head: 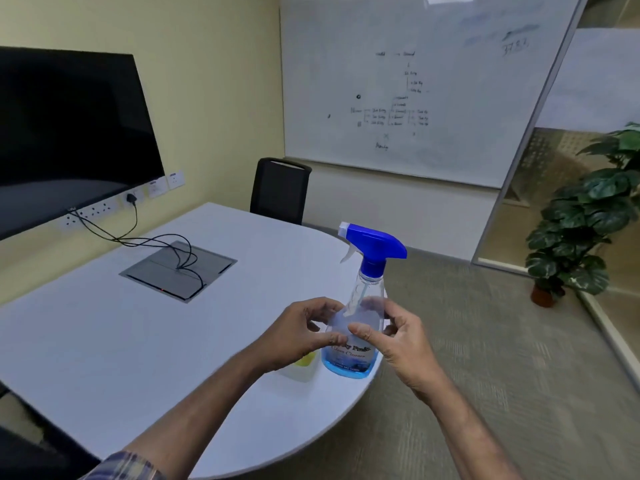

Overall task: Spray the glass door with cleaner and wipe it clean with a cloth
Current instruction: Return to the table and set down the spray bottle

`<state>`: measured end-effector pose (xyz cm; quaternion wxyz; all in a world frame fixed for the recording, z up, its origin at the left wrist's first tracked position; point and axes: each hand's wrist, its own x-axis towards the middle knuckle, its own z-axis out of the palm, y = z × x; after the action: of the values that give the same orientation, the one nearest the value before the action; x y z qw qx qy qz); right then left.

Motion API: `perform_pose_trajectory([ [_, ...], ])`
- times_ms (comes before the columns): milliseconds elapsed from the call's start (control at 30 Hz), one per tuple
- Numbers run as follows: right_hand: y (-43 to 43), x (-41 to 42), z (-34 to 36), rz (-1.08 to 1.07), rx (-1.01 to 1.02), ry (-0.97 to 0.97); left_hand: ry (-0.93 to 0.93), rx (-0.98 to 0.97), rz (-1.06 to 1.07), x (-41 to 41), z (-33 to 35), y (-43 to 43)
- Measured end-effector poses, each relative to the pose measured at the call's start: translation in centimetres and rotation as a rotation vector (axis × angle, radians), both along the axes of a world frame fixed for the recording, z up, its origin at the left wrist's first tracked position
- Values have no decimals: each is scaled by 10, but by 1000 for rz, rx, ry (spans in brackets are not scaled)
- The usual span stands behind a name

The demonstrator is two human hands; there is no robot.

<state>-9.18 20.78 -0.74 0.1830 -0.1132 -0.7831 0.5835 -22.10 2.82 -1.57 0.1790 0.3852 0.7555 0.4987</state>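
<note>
Reaching in from both sides, my two hands meet at one spray bottle that stands upright near the rounded near-right edge of the white worktop. My left hand is partly curled, thumb and fingertips against the left flank of the clear body; my right hand is likewise half closed, its thumb lying across the front of the bottle just above the label and its fingers wrapping behind. Whether either hand grips firmly or only touches I cannot tell, since the bottle's base seems to rest on the worktop. The bottle has a blue trigger head with a white nozzle pointing left, and a shallow layer of blue liquid at the bottom; the label is partly covered by my thumb and too blurred to read fully. Just left of the bottle, mostly hidden under my left wrist, lies something pale with a yellow patch; I cannot make out what it is. I count one dark wall screen, cut off at the left, one black chair, one whiteboard with illegible writing, one potted plant, and one grey cable hatch set in the worktop. A glass partition shows at the right.
</note>
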Motion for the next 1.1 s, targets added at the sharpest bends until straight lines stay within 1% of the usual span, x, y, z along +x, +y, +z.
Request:
perform_pose_trajectory([
  [200, -11, -98, -14, -44, -52, 16, 37, -33, 78, -92, -14, -7],
  [433, 13, -185, -39, -65, -55, 15, 70, -89, 152, -166, -35, 26],
  [600, 35, -235, -62, -74, -87, -11, 47, -103, 246, -205, -59, 56],
  [767, 46, -283, -91, -91, -116, -47, 14, -87, 285, -246, -92, 74],
  [1100, 65, -369, -173, -176, -192, -132, -98, -140, 254, -338, -177, 108],
])
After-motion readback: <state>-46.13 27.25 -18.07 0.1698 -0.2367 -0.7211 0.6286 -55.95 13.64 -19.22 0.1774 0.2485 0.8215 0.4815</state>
